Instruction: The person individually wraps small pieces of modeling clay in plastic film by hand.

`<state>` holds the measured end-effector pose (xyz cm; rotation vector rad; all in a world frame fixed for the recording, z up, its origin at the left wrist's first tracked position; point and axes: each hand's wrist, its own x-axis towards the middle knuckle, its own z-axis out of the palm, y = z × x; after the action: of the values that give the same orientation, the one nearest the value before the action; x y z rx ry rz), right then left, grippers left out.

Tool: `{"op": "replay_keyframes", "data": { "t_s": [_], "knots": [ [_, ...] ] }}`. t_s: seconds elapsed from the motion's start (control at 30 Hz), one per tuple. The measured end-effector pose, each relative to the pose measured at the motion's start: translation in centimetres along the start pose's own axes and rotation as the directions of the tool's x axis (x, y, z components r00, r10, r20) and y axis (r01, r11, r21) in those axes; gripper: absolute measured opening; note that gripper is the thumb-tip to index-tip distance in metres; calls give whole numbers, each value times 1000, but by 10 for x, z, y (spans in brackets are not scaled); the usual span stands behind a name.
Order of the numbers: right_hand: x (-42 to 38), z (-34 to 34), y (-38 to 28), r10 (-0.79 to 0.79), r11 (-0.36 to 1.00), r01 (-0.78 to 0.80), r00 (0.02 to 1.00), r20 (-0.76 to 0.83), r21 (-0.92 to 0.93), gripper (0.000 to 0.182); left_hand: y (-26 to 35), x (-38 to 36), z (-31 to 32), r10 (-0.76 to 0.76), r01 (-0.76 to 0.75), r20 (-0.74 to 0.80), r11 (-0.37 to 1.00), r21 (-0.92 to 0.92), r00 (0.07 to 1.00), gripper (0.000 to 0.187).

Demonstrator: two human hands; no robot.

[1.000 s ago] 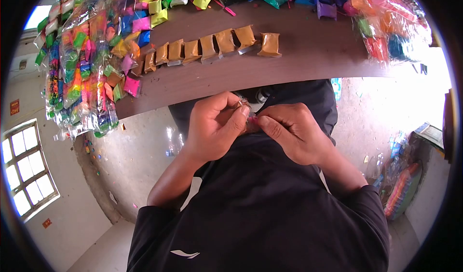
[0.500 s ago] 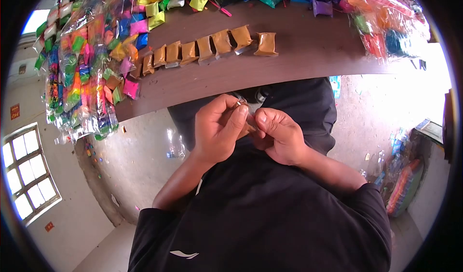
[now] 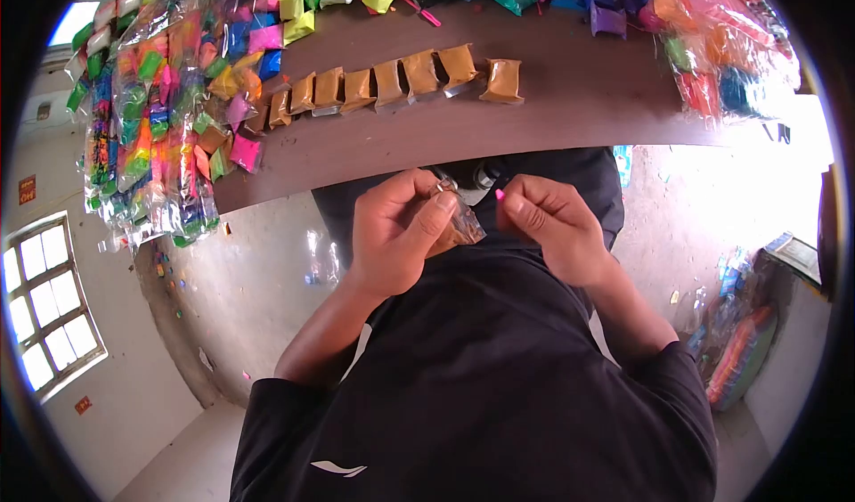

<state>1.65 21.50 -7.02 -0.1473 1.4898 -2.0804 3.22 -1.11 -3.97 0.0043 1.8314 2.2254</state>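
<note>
My left hand (image 3: 392, 235) pinches a small clear plastic packet (image 3: 465, 227) between thumb and fingers, above my lap. Something brown shows inside the packet, partly covered by the fingers. To its right, my right hand (image 3: 559, 230) is closed, and a small bright pink piece (image 3: 500, 195) pokes out at the fingertips; the rest of it is hidden. The two hands are apart. Beyond them on the table lies a slanting row of brown clay packets (image 3: 388, 83), with one brown packet (image 3: 503, 81) at its right end, slightly separate.
Piles of colourful wrapped packets (image 3: 294, 21) line the far side of the brown table (image 3: 570, 101). Long clear bags of mixed colours (image 3: 160, 146) hang over its left end. More bagged packets (image 3: 704, 48) sit at the right. A thin pink-tipped item (image 3: 431, 19) lies near the back.
My right hand has pulled away rightward from the packet, and a pink piece now shows at its fingertips. The packet stays in my left hand. The view has shifted slightly.
</note>
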Motion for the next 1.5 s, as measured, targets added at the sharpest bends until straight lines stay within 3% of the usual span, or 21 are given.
{"op": "replay_keyframes", "data": {
  "t_s": [0.03, 0.1, 0.17, 0.23, 0.33, 0.63, 0.77, 1.07, 1.13, 1.27, 1.33, 1.5],
  "knots": [
    [-2, 1, -1, 2, 1000, -2, 1000, -4, 1, 25, 1, 1, -1, -1, 1, 51, 1000, -2, 999, 13],
    [-6, 3, -10, -105, 955, 116, 993, 55, -272, 25, -2, 3, 0, 23, -24, 70, 999, 21, 997, 12],
    [-5, 6, -21, -88, 940, 101, 995, 55, -325, 21, -2, 3, 1, 52, -56, 87, 997, 45, 995, 11],
    [-4, 7, -23, -169, 874, 193, 981, 93, -446, 19, 2, 3, 2, 22, -29, 92, 997, 74, 996, 10],
    [-3, 9, -26, -161, 878, 180, 984, 81, -444, 18, 4, 5, 3, 77, -91, 100, 985, 148, 992, 10],
    [-1, 8, -27, -131, 867, 176, 983, 126, -467, 18, 5, 4, 2, 27, -35, 113, 997, 66, 993, 12],
    [-2, 6, -26, -151, 862, 196, 980, 132, -468, 18, 7, 5, 1, 19, -32, 109, 993, 117, 994, 12],
    [0, 4, -29, -199, 800, 292, 953, 227, -524, 17, 9, 7, 1, 20, -40, 116, 985, 170, 993, 12],
    [0, 4, -31, -215, 733, 355, 930, 297, -580, 19, 11, 8, -1, -16, -11, 140, 982, 187, 990, 13],
    [1, 8, -33, -157, 689, 333, 936, 316, -643, 20, 8, 11, -7, -30, -11, 177, 974, 227, 984, 13],
    [0, 11, -36, -68, 667, 259, 955, 289, -699, 22, 7, 13, -9, -85, 50, 211, 985, 164, 974, 15],
    [-1, 12, -35, -87, 658, 318, 933, 350, -683, 22, 19, 18, -6, -206, 175, 234, 973, 148, 950, 16]
  ]
}}
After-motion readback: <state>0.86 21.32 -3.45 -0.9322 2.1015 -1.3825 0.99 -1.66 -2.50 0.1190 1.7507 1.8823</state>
